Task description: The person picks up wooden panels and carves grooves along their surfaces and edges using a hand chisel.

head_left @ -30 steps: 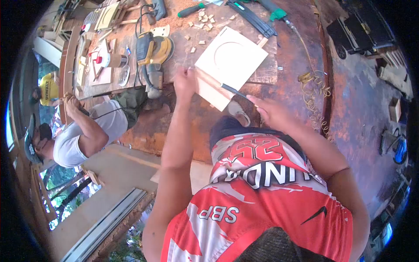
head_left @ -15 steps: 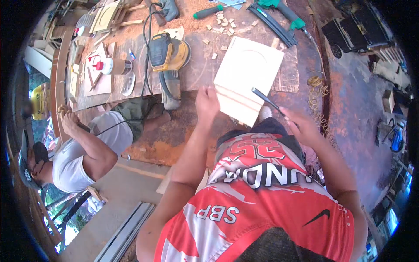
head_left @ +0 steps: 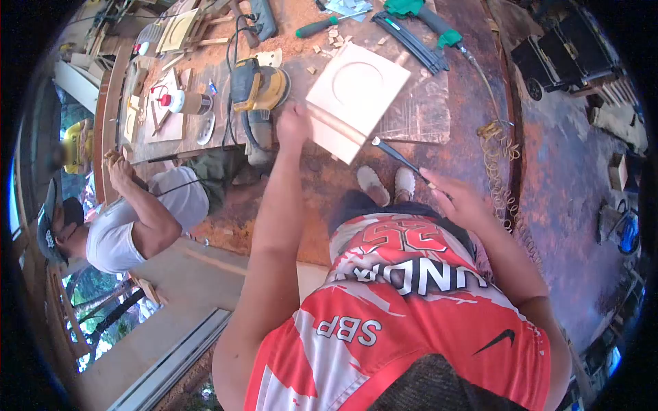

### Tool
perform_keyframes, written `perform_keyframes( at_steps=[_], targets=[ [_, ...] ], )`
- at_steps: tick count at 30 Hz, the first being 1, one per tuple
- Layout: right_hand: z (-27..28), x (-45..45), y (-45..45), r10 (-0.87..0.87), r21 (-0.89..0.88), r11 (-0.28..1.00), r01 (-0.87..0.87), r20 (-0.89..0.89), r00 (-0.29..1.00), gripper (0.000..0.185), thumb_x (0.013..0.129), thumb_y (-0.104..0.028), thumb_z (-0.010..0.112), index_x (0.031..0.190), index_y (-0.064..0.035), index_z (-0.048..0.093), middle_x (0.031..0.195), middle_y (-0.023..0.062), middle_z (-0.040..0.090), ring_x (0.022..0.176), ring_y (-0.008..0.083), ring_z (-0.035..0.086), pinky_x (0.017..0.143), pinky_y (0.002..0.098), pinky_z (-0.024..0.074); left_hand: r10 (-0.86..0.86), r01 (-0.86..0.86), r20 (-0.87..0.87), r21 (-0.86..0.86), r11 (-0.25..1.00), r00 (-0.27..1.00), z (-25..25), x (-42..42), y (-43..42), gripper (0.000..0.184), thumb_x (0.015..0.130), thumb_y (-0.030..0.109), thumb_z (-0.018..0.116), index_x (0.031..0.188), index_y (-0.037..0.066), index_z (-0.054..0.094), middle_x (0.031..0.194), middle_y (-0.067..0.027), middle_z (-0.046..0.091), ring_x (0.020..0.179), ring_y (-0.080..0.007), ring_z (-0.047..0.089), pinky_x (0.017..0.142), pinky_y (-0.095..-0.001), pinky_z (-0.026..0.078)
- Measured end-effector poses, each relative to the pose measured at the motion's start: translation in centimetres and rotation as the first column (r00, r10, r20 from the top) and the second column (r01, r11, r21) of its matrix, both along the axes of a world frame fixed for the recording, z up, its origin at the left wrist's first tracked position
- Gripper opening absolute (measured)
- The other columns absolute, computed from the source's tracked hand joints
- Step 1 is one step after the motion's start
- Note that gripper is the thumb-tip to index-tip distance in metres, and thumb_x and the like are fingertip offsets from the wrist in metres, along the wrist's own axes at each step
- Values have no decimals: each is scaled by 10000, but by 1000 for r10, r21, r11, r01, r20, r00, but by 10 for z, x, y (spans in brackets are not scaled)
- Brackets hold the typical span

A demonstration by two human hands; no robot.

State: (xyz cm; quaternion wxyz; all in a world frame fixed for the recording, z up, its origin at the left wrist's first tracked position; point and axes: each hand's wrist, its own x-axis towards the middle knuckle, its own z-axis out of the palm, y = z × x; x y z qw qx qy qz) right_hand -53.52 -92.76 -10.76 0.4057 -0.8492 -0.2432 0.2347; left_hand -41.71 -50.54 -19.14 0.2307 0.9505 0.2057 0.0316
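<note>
A pale wooden panel (head_left: pixel 359 87) with a round groove in its face is tilted at the near edge of the bench. A wooden strip (head_left: pixel 336 124) crosses its lower part. My left hand (head_left: pixel 293 126) is closed on the panel's left edge, the fingertips partly hidden. My right hand (head_left: pixel 454 196) is wrapped round a slim dark-handled tool (head_left: pixel 399 157), which points up and left. Its small light tip lies close to the panel's lower right corner; I cannot tell whether they touch, nor the tool's exact kind.
A yellow sander (head_left: pixel 259 88) with a cable lies left of the panel. Beyond are small wood pieces (head_left: pixel 334 34), a green-handled screwdriver (head_left: pixel 317 28) and a green-and-black nail gun (head_left: pixel 415 41). A glue bottle (head_left: pixel 186 103) stands further left, near a co-worker (head_left: pixel 137 219). A coiled hose (head_left: pixel 498 171) hangs at right.
The panel has shifted left and away from my body, turning somewhat, with my left hand on it. The tool in my right hand has moved slightly left and down, its tip now off the panel's face.
</note>
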Motion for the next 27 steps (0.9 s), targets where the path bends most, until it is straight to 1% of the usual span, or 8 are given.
perform_keyframes(
  at_steps=[3, 8, 11, 14, 16, 19, 24, 27],
  targets=[
    [-3, -4, 1, -50, 218, 975, 38, 52, 997, 543, 971, -76, 568, 1502, -163, 488, 1169, 197, 671, 1034, 367, 654, 934, 414, 510, 7, -11, 62, 68, 998, 998, -2, 6, -1, 341, 1002, 337, 480, 1054, 43, 645, 1031, -257, 702, 995, -471, 658, 883, -575, 495],
    [-15, 7, 16, -87, 213, 976, 46, 187, 978, 543, 962, -70, 570, 1488, -193, 511, 1165, 191, 686, 1030, 379, 669, 910, 427, 527, 149, -154, 56, 86, 984, 987, 7, -9, -32, 348, 992, 339, 491, 1078, 47, 659, 1002, -262, 707, 977, -474, 666, 876, -569, 501],
    [-23, 27, 22, -60, 65, 996, 56, 70, 996, 525, 959, -79, 583, 1468, -199, 534, 1213, 189, 686, 1067, 374, 674, 926, 427, 534, 146, -147, 26, 41, 988, 989, 22, -15, -35, 322, 980, 298, 530, 1109, 51, 691, 1073, -250, 710, 1033, -450, 665, 897, -539, 510],
    [-31, 54, 29, -18, 119, 993, -11, 236, 972, 518, 961, -101, 594, 1462, -219, 539, 1248, 186, 675, 1099, 364, 669, 934, 427, 535, -18, 28, 267, -36, 999, 963, 7, 1, -13, 330, 961, 258, 594, 1205, 62, 699, 1217, -229, 679, 1184, -394, 622, 986, -480, 486],
    [-23, 69, 29, 34, 19, 999, -37, 119, 992, 504, 971, -99, 586, 1462, -207, 541, 1271, 188, 667, 1132, 371, 653, 966, 422, 518, -247, 359, 300, -418, 834, 921, 6, 7, -7, 409, 938, 236, 650, 1325, 105, 666, 1351, -201, 625, 1337, -345, 525, 1107, -429, 408],
    [-23, 79, 35, 96, -101, 990, -94, 15, 995, 488, 981, -96, 578, 1456, -205, 549, 1275, 193, 663, 1148, 382, 642, 987, 420, 506, -365, 496, 345, -466, 733, 865, -1, 3, 13, 461, 932, 245, 654, 1383, 150, 637, 1411, -184, 599, 1408, -329, 459, 1185, -407, 323],
    [-28, 79, 45, 93, -130, 987, -93, -4, 996, 482, 984, -94, 573, 1450, -216, 557, 1207, 202, 679, 1072, 386, 664, 938, 431, 520, -381, 522, 393, -364, 772, 837, 0, -5, 10, 536, 845, 127, 608, 1380, 140, 640, 1428, -182, 590, 1428, -342, 437, 1203, -419, 304],
    [-48, 72, 41, 66, -43, 997, -60, 146, 987, 496, 986, -102, 577, 1464, -226, 542, 1150, 199, 685, 1016, 381, 666, 895, 435, 520, -415, 553, 405, -331, 764, 815, -8, -3, 15, 574, 821, 100, 581, 1392, 137, 631, 1425, -181, 592, 1431, -346, 432, 1201, -421, 309]
  ],
)
